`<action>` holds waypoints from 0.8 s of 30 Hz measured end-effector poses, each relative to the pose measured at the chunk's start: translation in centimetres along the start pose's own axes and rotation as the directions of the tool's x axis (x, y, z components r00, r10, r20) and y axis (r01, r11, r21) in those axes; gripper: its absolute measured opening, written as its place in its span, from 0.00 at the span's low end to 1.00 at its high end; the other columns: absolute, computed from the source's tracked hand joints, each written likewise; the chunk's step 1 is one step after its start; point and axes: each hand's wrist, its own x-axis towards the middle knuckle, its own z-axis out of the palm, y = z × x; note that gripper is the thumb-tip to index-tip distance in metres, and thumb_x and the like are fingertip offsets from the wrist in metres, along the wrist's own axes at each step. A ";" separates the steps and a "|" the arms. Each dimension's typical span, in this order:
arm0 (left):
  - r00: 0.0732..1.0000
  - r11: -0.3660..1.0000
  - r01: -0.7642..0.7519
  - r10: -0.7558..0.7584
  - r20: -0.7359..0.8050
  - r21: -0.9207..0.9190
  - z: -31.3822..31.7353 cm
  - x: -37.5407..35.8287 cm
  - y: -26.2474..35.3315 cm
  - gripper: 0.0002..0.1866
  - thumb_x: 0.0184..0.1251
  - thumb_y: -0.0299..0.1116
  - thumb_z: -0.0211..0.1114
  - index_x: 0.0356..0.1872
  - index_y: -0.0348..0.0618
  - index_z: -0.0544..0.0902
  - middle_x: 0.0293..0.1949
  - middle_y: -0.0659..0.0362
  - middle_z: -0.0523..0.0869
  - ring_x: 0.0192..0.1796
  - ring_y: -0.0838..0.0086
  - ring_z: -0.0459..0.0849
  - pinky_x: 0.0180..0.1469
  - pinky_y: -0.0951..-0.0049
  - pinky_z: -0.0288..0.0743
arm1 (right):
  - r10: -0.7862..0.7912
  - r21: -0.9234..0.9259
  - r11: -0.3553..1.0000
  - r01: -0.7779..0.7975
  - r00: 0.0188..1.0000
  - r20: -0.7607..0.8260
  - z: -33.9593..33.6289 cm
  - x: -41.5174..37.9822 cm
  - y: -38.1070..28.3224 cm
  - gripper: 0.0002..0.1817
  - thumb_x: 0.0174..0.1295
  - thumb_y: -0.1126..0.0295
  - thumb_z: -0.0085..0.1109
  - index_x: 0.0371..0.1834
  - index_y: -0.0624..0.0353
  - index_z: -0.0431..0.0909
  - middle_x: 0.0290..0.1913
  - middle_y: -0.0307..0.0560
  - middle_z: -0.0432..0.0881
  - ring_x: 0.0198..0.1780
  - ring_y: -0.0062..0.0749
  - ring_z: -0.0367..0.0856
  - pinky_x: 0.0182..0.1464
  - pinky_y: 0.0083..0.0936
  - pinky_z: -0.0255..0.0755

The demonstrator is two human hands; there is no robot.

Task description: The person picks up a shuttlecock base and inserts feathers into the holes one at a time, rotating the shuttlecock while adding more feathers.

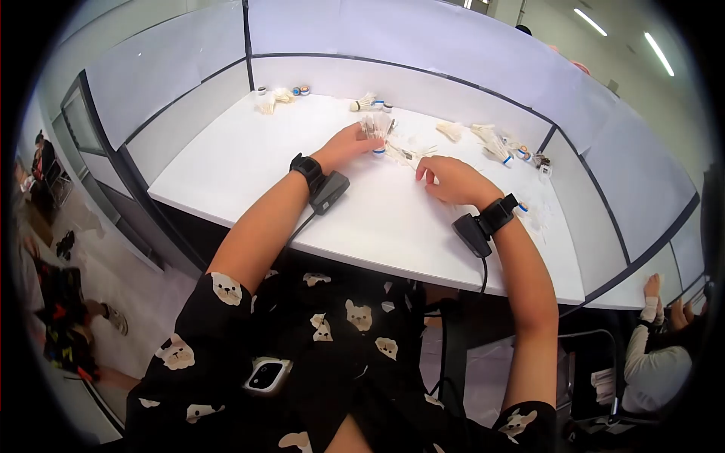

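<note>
My left hand (349, 147) is closed around a shuttlecock (375, 124), its feathers pointing up and its blue-banded base low near the table. Just right of it, loose feathers (411, 155) lie scattered on the white table (359, 226). My right hand (453, 181) hovers close to those feathers, fingers loosely curled and apart, with nothing visible in them. Each wrist wears a black strap with a small cabled box.
At the back lie another shuttlecock (364, 103) and, to the left, feathers (266, 104) with round bases (300, 90). More shuttlecocks (495, 143) are heaped at the right. Partition panels (400, 87) enclose the table. A person (661, 370) sits at far right.
</note>
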 end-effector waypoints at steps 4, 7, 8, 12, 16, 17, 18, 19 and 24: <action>0.999 1.000 -0.014 0.013 0.039 0.021 0.0 0.1 -0.4 0.31 0.73 0.42 0.70 0.70 0.35 0.74 0.59 0.54 0.86 0.60 0.74 0.83 0.65 0.73 0.73 | -0.001 -0.051 0.999 -0.001 0.999 -0.050 0.5 0.0 0.1 0.16 0.63 0.75 0.55 0.53 0.57 0.81 0.47 0.54 0.84 0.49 0.50 0.84 0.52 0.42 0.77; 0.999 0.998 -0.033 0.030 0.040 0.058 0.1 -0.2 0.3 0.30 0.70 0.43 0.73 0.67 0.38 0.78 0.57 0.55 0.87 0.58 0.73 0.83 0.64 0.71 0.73 | -0.023 -0.075 0.997 0.016 0.996 -0.090 1.0 0.3 0.7 0.13 0.65 0.73 0.52 0.51 0.57 0.82 0.54 0.57 0.79 0.53 0.54 0.82 0.57 0.43 0.76; 0.999 0.997 -0.026 0.023 0.037 0.078 0.2 -0.5 0.4 0.30 0.69 0.44 0.73 0.66 0.39 0.79 0.56 0.55 0.87 0.57 0.73 0.82 0.64 0.71 0.73 | -0.021 -0.080 0.997 0.013 0.995 -0.099 1.0 0.2 0.5 0.12 0.66 0.73 0.53 0.49 0.57 0.83 0.53 0.56 0.79 0.52 0.54 0.82 0.56 0.43 0.76; 0.999 0.982 -0.039 0.036 0.020 0.182 -0.3 0.6 -1.0 0.30 0.66 0.47 0.76 0.63 0.40 0.82 0.52 0.56 0.87 0.54 0.73 0.82 0.62 0.70 0.73 | -0.053 -0.058 0.997 0.042 0.978 -0.202 0.6 0.4 -0.3 0.08 0.68 0.70 0.55 0.44 0.57 0.83 0.48 0.53 0.80 0.48 0.52 0.83 0.53 0.42 0.76; 1.000 0.973 -0.028 0.028 0.003 0.231 -0.3 0.6 -1.6 0.32 0.61 0.52 0.78 0.60 0.42 0.83 0.46 0.57 0.86 0.50 0.72 0.81 0.56 0.71 0.74 | -0.043 0.003 0.999 0.047 0.934 -0.353 0.6 0.5 -1.2 0.08 0.71 0.67 0.56 0.41 0.57 0.83 0.44 0.51 0.79 0.44 0.50 0.82 0.49 0.41 0.76; 1.000 0.968 -0.019 0.021 -0.002 0.250 -0.2 0.3 -1.2 0.32 0.61 0.52 0.78 0.60 0.42 0.83 0.46 0.58 0.86 0.49 0.72 0.81 0.56 0.71 0.74 | -0.074 -0.007 0.997 0.078 0.913 -0.400 0.7 0.5 -1.2 0.08 0.72 0.66 0.58 0.40 0.57 0.83 0.42 0.50 0.81 0.45 0.49 0.83 0.48 0.40 0.76; 1.000 0.967 -0.030 0.029 0.008 0.252 -0.1 0.1 -0.7 0.32 0.61 0.52 0.78 0.59 0.42 0.83 0.46 0.58 0.86 0.49 0.72 0.81 0.55 0.71 0.74 | -0.076 0.005 0.996 0.086 0.902 -0.425 0.7 0.6 -1.3 0.08 0.72 0.66 0.58 0.41 0.57 0.83 0.42 0.49 0.82 0.44 0.48 0.83 0.47 0.39 0.76; 0.999 0.966 -0.041 0.038 0.017 0.253 0.1 -0.1 -0.2 0.31 0.61 0.52 0.78 0.59 0.42 0.84 0.46 0.58 0.86 0.48 0.72 0.81 0.55 0.70 0.74 | -0.078 0.015 0.995 0.094 0.890 -0.450 0.6 0.7 -1.3 0.08 0.72 0.66 0.59 0.42 0.57 0.83 0.42 0.49 0.82 0.44 0.48 0.83 0.47 0.39 0.76; 0.998 0.987 -0.050 0.042 0.056 0.150 0.4 -0.4 -0.3 0.30 0.57 0.47 0.82 0.57 0.44 0.85 0.46 0.60 0.86 0.50 0.72 0.80 0.58 0.70 0.74 | 0.068 0.308 0.948 0.079 0.895 -0.440 0.7 0.9 -2.0 0.07 0.70 0.68 0.64 0.45 0.58 0.84 0.38 0.46 0.89 0.35 0.34 0.88 0.40 0.30 0.79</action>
